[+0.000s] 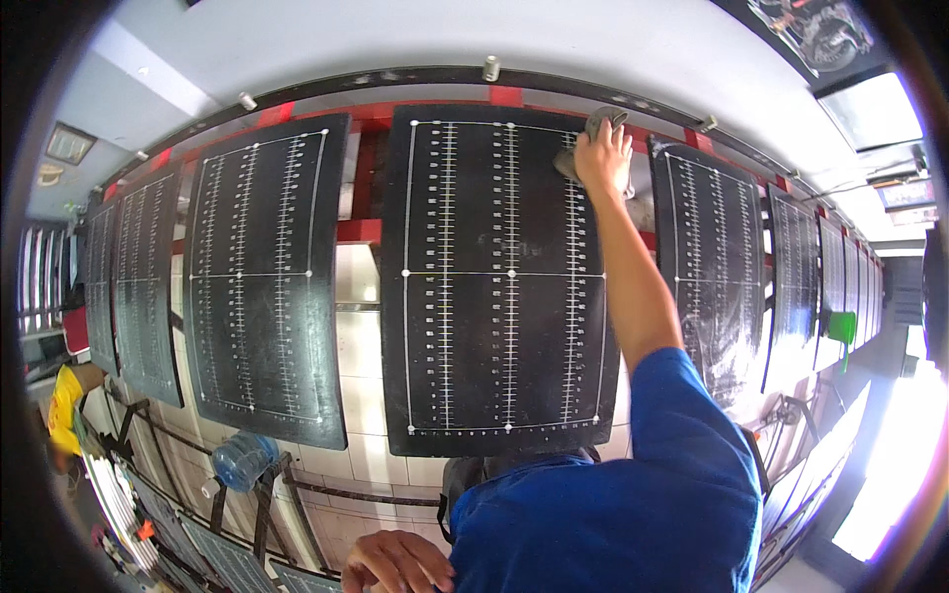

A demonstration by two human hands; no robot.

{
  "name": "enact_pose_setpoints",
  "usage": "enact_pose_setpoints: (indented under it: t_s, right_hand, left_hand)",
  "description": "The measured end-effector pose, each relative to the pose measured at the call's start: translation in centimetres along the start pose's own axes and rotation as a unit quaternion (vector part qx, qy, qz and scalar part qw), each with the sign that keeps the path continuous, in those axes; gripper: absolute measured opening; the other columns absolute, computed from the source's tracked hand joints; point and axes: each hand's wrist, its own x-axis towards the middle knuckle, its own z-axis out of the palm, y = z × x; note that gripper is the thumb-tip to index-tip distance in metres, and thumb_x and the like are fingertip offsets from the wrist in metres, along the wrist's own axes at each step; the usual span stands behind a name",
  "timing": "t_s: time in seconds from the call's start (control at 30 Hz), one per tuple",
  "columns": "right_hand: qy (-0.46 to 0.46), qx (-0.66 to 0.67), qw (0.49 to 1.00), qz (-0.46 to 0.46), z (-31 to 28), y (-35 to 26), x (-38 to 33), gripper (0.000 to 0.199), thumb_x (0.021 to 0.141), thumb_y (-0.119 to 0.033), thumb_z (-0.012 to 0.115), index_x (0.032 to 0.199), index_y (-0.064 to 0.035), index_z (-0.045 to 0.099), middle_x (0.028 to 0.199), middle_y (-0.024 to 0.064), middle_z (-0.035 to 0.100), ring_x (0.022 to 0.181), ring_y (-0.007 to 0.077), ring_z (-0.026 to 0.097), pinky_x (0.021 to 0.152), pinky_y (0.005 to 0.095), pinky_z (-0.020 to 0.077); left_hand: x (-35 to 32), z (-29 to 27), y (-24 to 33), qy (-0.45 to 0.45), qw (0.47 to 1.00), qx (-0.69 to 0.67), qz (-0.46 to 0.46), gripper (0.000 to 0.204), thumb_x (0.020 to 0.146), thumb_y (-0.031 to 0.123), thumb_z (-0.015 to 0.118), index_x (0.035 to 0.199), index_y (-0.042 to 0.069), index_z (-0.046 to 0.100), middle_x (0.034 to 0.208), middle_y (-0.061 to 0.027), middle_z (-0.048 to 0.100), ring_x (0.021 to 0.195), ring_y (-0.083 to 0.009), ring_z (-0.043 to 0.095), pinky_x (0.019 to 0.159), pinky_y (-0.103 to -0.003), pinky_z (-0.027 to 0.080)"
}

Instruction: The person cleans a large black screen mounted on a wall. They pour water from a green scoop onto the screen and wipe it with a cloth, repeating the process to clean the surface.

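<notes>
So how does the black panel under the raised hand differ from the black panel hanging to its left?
The middle black panel has the right hand pressing a grey cloth on its top right corner; the left black panel is untouched. The middle one appears wider and faces the camera; the left one sits angled. Both hang from the red rail and carry white scale lines.

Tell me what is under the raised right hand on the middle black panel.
A grey cloth shows around the right hand, pressed to the top right corner of the black panel. The cloth's middle and the panel's white markings beneath are covered by the hand.
</notes>
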Motion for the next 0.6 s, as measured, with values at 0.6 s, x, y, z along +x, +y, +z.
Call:
enact_pose_setpoints:
  t_s: [0.6]
  right_hand:
    - [-0.309,0.301,0.711,-0.555,-19.7,-16.2,-40.5,0.044,0.093,-0.028,0.058,0.132,-0.0074,0.054,0.137,0.0224,0.05,0.128,0.0369,0.05,0.103,0.051,0.0433]
  left_hand:
    - [-19.5,-14.1,-11.8,0.633,0.774,-0.028,-0.025,0.043,0.099,0.046,0.052,0.131,0.018,0.058,0.12,-0.0021,0.066,0.106,-0.0222,0.059,0.088,-0.04,0.046]
